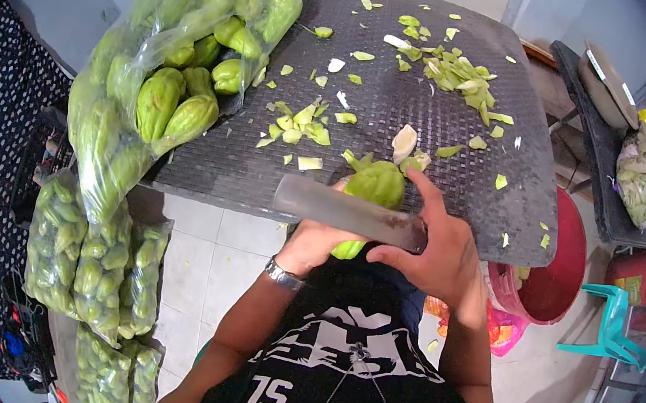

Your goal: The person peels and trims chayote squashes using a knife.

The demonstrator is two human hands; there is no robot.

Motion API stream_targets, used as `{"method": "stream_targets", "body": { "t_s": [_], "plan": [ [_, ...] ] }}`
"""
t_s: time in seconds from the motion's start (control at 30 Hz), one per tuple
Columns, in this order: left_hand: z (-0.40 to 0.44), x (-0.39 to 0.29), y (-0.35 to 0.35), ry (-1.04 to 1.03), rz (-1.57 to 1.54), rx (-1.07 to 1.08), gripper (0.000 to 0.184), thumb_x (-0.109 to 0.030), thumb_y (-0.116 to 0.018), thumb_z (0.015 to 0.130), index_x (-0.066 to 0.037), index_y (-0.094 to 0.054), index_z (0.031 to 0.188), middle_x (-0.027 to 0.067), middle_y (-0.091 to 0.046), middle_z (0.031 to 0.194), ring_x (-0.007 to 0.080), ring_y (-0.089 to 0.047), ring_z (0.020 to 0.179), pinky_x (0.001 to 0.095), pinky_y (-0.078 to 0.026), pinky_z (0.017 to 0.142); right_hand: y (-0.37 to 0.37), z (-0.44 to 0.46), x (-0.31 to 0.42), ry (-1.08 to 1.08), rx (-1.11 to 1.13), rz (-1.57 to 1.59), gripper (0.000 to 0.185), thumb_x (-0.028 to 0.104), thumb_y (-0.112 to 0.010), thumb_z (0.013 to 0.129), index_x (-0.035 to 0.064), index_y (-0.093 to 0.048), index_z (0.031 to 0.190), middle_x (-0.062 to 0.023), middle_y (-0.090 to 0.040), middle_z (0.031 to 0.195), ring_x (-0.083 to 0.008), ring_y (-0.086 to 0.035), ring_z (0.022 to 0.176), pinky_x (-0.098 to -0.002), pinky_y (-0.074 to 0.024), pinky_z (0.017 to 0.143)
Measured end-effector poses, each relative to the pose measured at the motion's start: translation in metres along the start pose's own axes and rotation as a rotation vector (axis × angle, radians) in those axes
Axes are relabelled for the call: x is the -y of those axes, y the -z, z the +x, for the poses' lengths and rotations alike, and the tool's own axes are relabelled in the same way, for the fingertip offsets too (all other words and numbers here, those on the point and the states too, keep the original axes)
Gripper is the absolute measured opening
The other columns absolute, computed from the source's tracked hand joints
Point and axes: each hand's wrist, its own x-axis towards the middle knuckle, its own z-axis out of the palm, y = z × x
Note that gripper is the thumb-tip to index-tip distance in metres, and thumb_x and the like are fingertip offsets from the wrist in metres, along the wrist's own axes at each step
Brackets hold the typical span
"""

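A green chayote [378, 184] is in my left hand [316, 237], at the near edge of the dark woven-top table [276, 187]. My left fingers are mostly hidden behind the blade. My right hand [446, 254] grips a wide-bladed knife [346, 214] near its dark handle end, with the index finger stretched toward the chayote's far side. The blade lies across the front of the chayote and points left, slightly blurred. Pale peel pieces [404, 143] lie just beyond the chayote.
A large open plastic bag of chayotes [160, 103] covers the table's left side. Peel scraps [458, 72] are scattered over the top. Packed chayote bags [102, 270] stand at lower left. A red tub [567, 266] and a turquoise stool [608, 329] are at right.
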Motion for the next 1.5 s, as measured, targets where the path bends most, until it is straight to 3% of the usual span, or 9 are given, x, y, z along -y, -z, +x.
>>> {"method": "stream_targets", "body": {
  "t_s": [0.1, 0.27, 0.4, 0.5, 0.63, 0.83, 1.13, 1.23, 1.5],
  "plan": [
    [0.009, -0.004, -0.012, -0.212, 0.112, 0.052, 0.087, -0.030, -0.085, 0.085, -0.005, -0.039, 0.154, 0.0129, -0.056, 0.147, 0.0219, -0.059, 0.131, 0.0410, -0.051, 0.108, -0.002, -0.003, 0.008, 0.005, 0.004, -0.070, 0.116, 0.069, -0.082, 0.073, 0.0021, -0.035, 0.155, -0.0273, -0.073, 0.092, -0.0460, -0.074, 0.088, -0.0502, -0.0592, 0.073],
    [0.015, -0.001, -0.017, -0.141, 0.000, -0.018, 0.085, -0.030, -0.087, 0.084, -0.003, -0.037, 0.147, 0.0148, -0.059, 0.140, 0.0225, -0.062, 0.125, 0.0382, -0.052, 0.104, -0.008, -0.006, 0.011, 0.044, 0.004, -0.098, 0.121, 0.075, -0.078, 0.072, 0.0030, -0.031, 0.157, -0.0277, -0.073, 0.096, -0.0461, -0.074, 0.088, -0.0519, -0.0598, 0.075],
    [0.012, 0.004, -0.013, -0.293, 0.489, -0.097, 0.082, -0.030, -0.086, 0.085, -0.001, -0.036, 0.144, 0.0167, -0.062, 0.134, 0.0219, -0.064, 0.120, 0.0369, -0.054, 0.099, -0.008, -0.006, 0.011, 0.017, 0.005, -0.126, 0.121, 0.066, -0.086, 0.068, 0.0038, -0.032, 0.158, -0.0272, -0.072, 0.089, -0.0463, -0.073, 0.087, -0.0474, -0.0579, 0.072],
    [0.013, 0.002, -0.015, -0.335, 0.526, -0.098, 0.084, -0.030, -0.086, 0.085, 0.000, -0.036, 0.145, 0.0169, -0.064, 0.130, 0.0221, -0.065, 0.119, 0.0359, -0.054, 0.098, -0.017, -0.005, 0.002, 0.062, -0.051, -0.126, 0.120, 0.067, -0.085, 0.069, 0.0046, -0.034, 0.158, -0.0263, -0.072, 0.090, -0.0466, -0.073, 0.086, -0.0482, -0.0577, 0.072],
    [0.013, 0.005, -0.014, -0.273, 0.344, -0.003, 0.092, -0.022, -0.090, 0.080, -0.004, -0.032, 0.149, 0.0130, -0.058, 0.139, 0.0221, -0.059, 0.129, 0.0386, -0.050, 0.109, -0.017, 0.001, -0.003, 0.080, -0.039, -0.154, 0.115, 0.070, -0.081, 0.073, 0.0060, -0.035, 0.158, -0.0280, -0.073, 0.093, -0.0455, -0.073, 0.086, -0.0507, -0.0585, 0.072],
    [0.004, 0.007, -0.016, -0.222, 0.549, -0.013, 0.098, -0.010, -0.087, 0.080, -0.004, -0.020, 0.152, 0.0162, -0.061, 0.140, 0.0269, -0.062, 0.128, 0.0410, -0.051, 0.108, -0.003, 0.013, -0.022, -0.052, 0.138, -0.046, 0.104, 0.067, -0.078, 0.079, 0.0039, -0.040, 0.152, -0.0301, -0.070, 0.081, -0.0480, -0.072, 0.084, -0.0526, -0.0565, 0.071],
    [0.003, -0.021, -0.025, -0.308, 0.684, -0.137, 0.079, -0.009, -0.082, 0.068, 0.001, -0.050, 0.139, 0.0191, -0.058, 0.135, 0.0314, -0.061, 0.124, 0.0416, -0.050, 0.104, 0.017, 0.030, -0.024, -0.110, 0.286, 0.012, 0.087, 0.063, -0.077, 0.085, 0.0007, -0.050, 0.140, -0.0323, -0.068, 0.079, -0.0497, -0.072, 0.085, -0.0526, -0.0555, 0.073],
    [0.005, -0.027, -0.023, -0.345, 0.816, -0.131, 0.082, -0.007, -0.081, 0.066, -0.001, -0.049, 0.140, 0.0174, -0.059, 0.134, 0.0303, -0.060, 0.125, 0.0405, -0.049, 0.104, 0.013, 0.036, -0.038, -0.060, 0.227, -0.025, 0.085, 0.064, -0.075, 0.085, -0.0003, -0.053, 0.137, -0.0331, -0.068, 0.082, -0.0506, -0.071, 0.088, -0.0531, -0.0553, 0.075],
    [-0.003, -0.037, -0.013, -0.170, 0.163, -0.117, 0.080, -0.001, -0.082, 0.070, -0.006, -0.043, 0.140, 0.0106, -0.066, 0.116, 0.0237, -0.069, 0.103, 0.0375, -0.056, 0.092, 0.027, 0.055, -0.081, -0.397, 0.070, -0.147, 0.068, 0.062, -0.063, 0.096, -0.0013, -0.065, 0.122, -0.0293, -0.073, 0.100, -0.0409, -0.072, 0.105, -0.0480, -0.0523, 0.087]
  ]
}}
